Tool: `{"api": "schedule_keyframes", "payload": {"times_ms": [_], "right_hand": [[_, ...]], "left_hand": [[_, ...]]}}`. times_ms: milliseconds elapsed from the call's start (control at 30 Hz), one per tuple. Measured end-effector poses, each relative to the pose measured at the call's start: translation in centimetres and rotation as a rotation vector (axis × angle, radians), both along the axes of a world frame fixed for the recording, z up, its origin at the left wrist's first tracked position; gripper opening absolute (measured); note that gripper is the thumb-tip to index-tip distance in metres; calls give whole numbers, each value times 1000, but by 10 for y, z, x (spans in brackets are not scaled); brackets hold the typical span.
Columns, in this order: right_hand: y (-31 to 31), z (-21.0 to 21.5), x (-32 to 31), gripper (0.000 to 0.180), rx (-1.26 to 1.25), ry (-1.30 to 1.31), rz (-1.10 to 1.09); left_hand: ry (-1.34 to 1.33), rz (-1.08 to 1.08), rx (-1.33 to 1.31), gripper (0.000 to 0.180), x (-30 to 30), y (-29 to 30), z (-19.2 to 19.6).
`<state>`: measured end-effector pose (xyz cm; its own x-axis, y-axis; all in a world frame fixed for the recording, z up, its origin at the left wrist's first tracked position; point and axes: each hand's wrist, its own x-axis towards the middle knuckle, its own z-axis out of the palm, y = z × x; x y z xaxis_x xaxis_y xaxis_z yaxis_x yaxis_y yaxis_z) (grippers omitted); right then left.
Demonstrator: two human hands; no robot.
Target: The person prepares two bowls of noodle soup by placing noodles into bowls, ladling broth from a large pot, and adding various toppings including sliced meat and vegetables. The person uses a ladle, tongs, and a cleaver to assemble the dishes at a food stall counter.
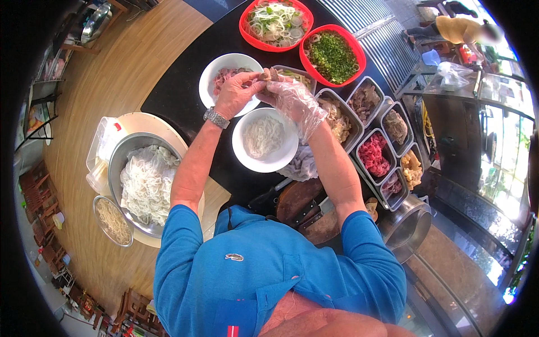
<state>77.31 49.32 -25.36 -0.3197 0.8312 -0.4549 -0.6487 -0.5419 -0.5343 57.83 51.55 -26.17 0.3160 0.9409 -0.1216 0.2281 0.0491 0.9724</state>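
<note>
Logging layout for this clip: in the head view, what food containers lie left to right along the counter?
Small steel dish of yellow noodles → large steel bowl of white noodles → white bowl of noodles → steel tray of red minced meat → tray of pale yellow pieces.

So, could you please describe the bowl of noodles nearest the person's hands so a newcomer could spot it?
On the black counter, just below both hands, sits a round white bowl of pale noodles. The other white bowl, farther away, holds pinkish meat instead.
</note>
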Motion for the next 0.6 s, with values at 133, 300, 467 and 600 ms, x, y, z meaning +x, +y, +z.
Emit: {"api": "schedule_keyframes", "payload": {"times_ms": [133,300,467,600], "right_hand": [[0,3,2,30,-54,97,-2],[-1,3,3,24,-90,47,-27],[-2,-7,2,21,-137,-189,-55],[-5,-10,10,19,-160,-244,-13]], "left_hand": [[-43,45,6,29,-4,-1,-10],[-235,136,42,22,-6,-1,-18],[-557,222,-160,18,-21,3,-11],[-243,116,-218,19,-49,20,-11]]}}
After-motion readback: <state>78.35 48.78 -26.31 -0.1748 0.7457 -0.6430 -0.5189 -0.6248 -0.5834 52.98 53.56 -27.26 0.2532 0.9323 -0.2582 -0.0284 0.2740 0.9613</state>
